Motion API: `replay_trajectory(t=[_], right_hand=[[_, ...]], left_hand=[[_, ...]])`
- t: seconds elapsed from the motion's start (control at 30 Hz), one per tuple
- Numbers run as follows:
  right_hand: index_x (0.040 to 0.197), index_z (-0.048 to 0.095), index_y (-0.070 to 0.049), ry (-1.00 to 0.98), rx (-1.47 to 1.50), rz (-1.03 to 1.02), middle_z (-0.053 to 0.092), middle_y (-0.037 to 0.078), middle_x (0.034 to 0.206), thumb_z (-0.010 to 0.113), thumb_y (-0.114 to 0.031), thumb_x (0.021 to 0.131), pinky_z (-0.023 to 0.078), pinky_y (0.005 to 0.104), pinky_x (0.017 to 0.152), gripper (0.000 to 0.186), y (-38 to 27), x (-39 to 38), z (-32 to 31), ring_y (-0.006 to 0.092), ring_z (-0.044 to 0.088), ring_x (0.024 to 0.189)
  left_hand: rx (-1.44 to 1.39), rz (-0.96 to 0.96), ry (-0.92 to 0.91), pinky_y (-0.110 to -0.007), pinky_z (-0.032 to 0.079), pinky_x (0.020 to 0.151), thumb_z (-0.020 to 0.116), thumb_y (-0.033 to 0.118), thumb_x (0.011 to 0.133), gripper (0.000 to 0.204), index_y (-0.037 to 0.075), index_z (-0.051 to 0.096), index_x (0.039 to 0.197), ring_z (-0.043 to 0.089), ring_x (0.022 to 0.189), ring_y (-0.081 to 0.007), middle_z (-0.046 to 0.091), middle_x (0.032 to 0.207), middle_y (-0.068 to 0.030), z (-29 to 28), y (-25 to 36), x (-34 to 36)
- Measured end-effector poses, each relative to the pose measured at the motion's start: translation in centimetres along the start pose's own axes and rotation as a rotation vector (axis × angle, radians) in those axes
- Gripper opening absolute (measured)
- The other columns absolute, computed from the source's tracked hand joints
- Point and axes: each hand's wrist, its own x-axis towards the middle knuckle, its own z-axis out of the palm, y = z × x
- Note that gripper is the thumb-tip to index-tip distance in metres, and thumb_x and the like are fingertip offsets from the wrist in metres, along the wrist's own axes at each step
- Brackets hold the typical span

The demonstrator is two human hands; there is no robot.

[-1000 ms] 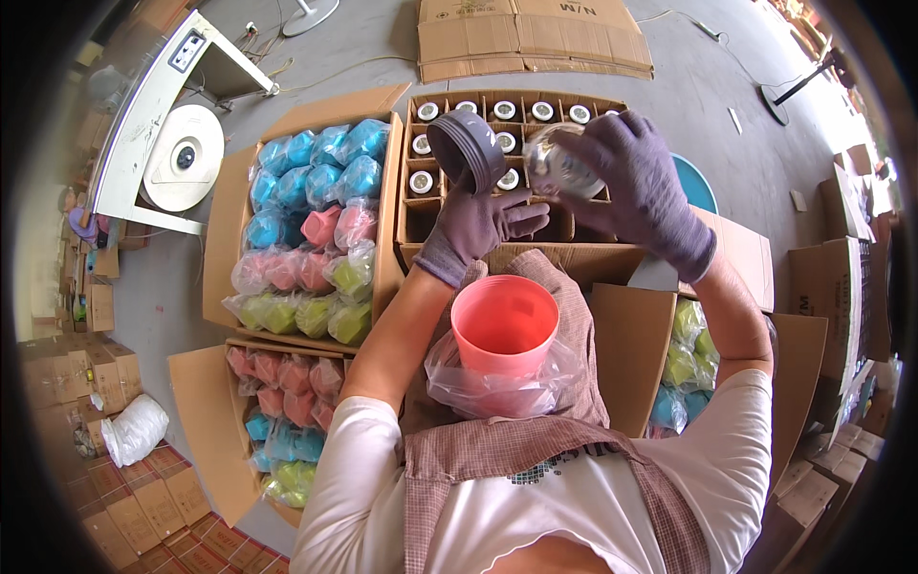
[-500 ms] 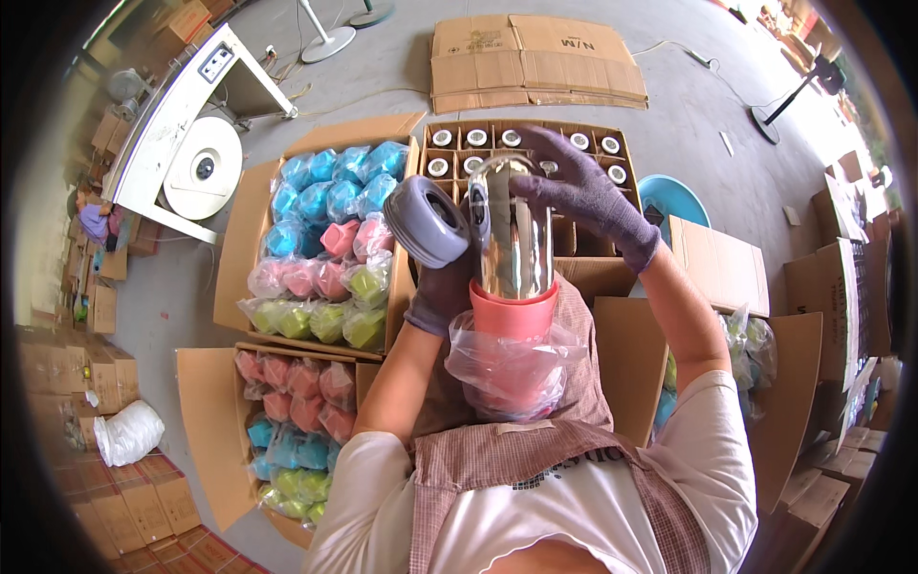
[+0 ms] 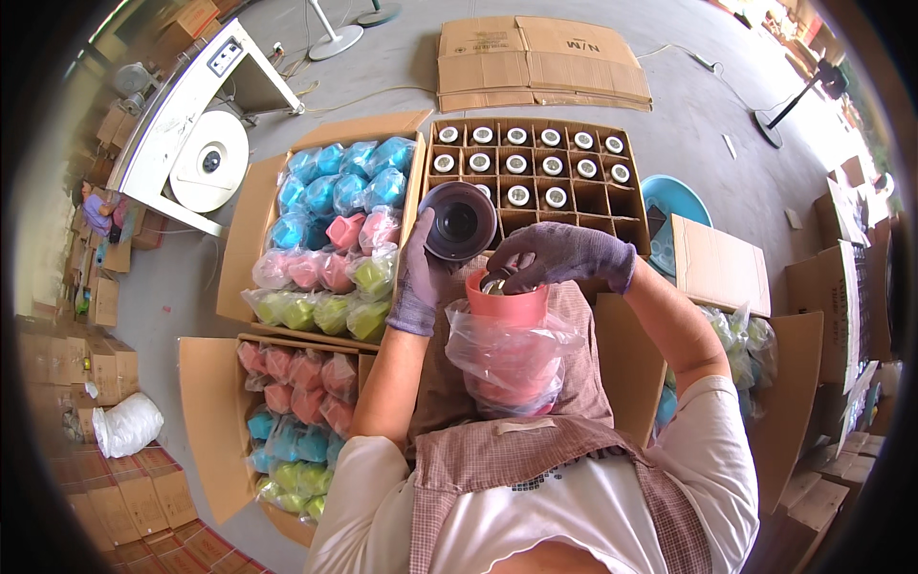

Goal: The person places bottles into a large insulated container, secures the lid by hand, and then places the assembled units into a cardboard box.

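Observation:
A pink cylindrical casing [image 3: 507,304] stands upright in front of my body, with a clear plastic bag [image 3: 512,352] bunched around it. Inside its mouth, a bit of the shiny silver glass liner [image 3: 493,285] shows; the rest is hidden. My right hand [image 3: 566,256], in a purple-grey glove, reaches over the mouth with fingers bent closed on the liner's top. To the left of the casing, my gloved left hand [image 3: 417,279] grips a dark grey-purple plastic collar [image 3: 460,222], its round opening facing up.
Ahead is a divided carton [image 3: 626,206] of upright liners with white-topped ends. Open cartons at left hold bagged blue [image 3: 335,196], pink and green pieces. Another open carton [image 3: 622,364] stands at right, near a blue basin [image 3: 684,206]. A flattened carton [image 3: 540,62] lies beyond.
The silver liner has gone down from standing tall above the pink casing to mostly inside it. My right hand has lowered with it. The collar in my left hand has turned its opening upward.

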Motion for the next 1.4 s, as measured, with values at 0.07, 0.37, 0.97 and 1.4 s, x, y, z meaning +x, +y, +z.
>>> replay_trajectory(t=[0.07, 0.37, 0.97, 1.4], right_hand=[[0.116, 0.075, -0.008, 0.039, -0.025, 0.004, 0.074, 0.013, 0.105, 0.077, -0.040, 0.087, 0.053, 0.0370, 0.091, 0.044, 0.2, 0.4, 0.7, 0.0223, 0.069, 0.099], [0.135, 0.054, -0.008, 0.889, -0.561, -0.124, 0.064, 0.015, 0.112, 0.079, -0.032, 0.083, 0.056, 0.0449, 0.072, 0.063, -3.0, 1.3, 2.4, 0.0338, 0.069, 0.087], [0.125, 0.063, -0.001, 0.980, 0.774, -0.038, 0.069, 0.006, 0.098, 0.061, -0.031, 0.104, 0.051, 0.0219, 0.063, 0.037, 0.8, -1.6, 1.9, 0.0065, 0.062, 0.076], [0.130, 0.055, 0.000, 0.729, 0.952, -0.219, 0.061, 0.009, 0.122, 0.076, -0.043, 0.092, 0.047, 0.0326, 0.102, 0.061, 6.1, -1.0, 6.6, 0.0163, 0.058, 0.113]], left_hand=[[0.020, 0.018, -0.042, -0.045, 0.057, 0.099, 0.044, 0.036, 0.107, 0.049, 0.000, 0.051, 0.140, 0.066, 0.118, -0.0275, 0.063, 0.132, -0.0159, -0.7, -0.2, 0.0], [0.082, 0.219, -0.122, -0.038, 0.047, 0.109, 0.050, 0.016, 0.105, 0.035, 0.001, 0.055, 0.136, 0.060, 0.123, -0.0207, 0.063, 0.131, -0.0110, 3.8, 1.3, -1.2], [0.319, 0.316, -0.245, -0.031, 0.051, 0.102, 0.074, 0.006, 0.090, 0.056, -0.002, 0.050, 0.140, 0.062, 0.114, -0.0143, 0.063, 0.128, -0.0077, 1.4, 2.1, -0.3], [0.154, -0.025, -0.486, -0.039, 0.036, 0.118, 0.060, 0.014, 0.079, 0.074, 0.002, 0.043, 0.151, 0.047, 0.139, -0.0259, 0.050, 0.148, -0.0145, -0.8, -0.3, 0.4]])
